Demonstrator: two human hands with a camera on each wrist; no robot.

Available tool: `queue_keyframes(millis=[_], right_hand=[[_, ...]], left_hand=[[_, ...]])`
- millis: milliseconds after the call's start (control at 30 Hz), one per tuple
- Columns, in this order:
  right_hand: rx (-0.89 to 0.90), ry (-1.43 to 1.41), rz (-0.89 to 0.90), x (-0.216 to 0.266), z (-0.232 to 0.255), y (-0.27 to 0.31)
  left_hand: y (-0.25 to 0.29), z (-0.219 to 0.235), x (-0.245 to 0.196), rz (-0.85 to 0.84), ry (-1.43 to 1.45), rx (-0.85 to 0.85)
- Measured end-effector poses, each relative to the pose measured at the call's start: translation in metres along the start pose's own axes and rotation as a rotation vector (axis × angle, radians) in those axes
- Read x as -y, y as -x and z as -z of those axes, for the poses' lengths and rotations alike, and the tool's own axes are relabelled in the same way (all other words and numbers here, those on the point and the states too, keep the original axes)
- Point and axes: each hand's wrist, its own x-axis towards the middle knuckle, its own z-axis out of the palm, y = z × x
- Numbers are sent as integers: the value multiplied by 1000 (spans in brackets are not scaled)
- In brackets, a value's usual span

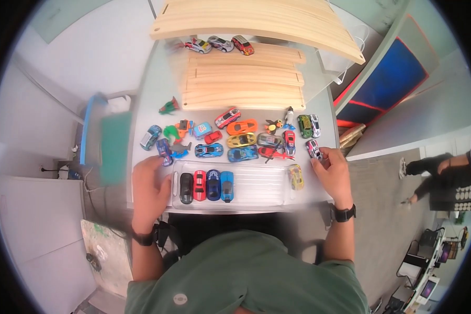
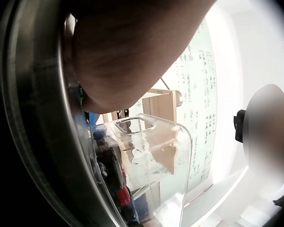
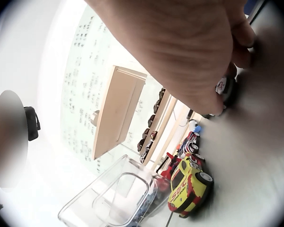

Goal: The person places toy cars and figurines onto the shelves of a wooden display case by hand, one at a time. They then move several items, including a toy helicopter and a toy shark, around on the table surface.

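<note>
My left hand [image 1: 150, 186] is at the tray's left end, fingertips right at the near end of a purple-blue toy car [image 1: 164, 149], thumb spread apart from it. My right hand [image 1: 332, 175] pinches a white-and-pink toy car [image 1: 313, 148] between thumb and fingers at the right of the table; in the right wrist view its wheel [image 3: 221, 85] shows under the fingers. Between the hands lies a clear plastic tray [image 1: 256, 205] holding a row of toy cars at its left: black [image 1: 186, 188], red [image 1: 199, 186], dark blue [image 1: 213, 184] and light blue [image 1: 226, 186].
A yellow toy car [image 1: 296, 177] stands right of the tray. Beyond it are scattered several cars, a red helicopter [image 1: 275, 153], a grey shark [image 1: 181, 148] and a green dinosaur figure [image 1: 168, 106]. A wooden shelf [image 1: 243, 86] with three cars stands behind; another person's arm [image 1: 445, 166] shows far right.
</note>
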Motion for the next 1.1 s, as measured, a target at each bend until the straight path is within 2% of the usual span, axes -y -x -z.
queue_keyframes(millis=[367, 567, 900, 1100], right_hand=[[-33, -28, -41, -8, -13, 2], [-69, -25, -8, -7, -16, 3], [-10, -47, 16, -10, -6, 3], [15, -165, -57, -15, 0, 0]], left_hand=[[0, 0, 1, 3, 13, 12], [0, 0, 0, 11, 6, 12], [-1, -1, -1, 26, 10, 18], [-1, 0, -1, 25, 5, 23]])
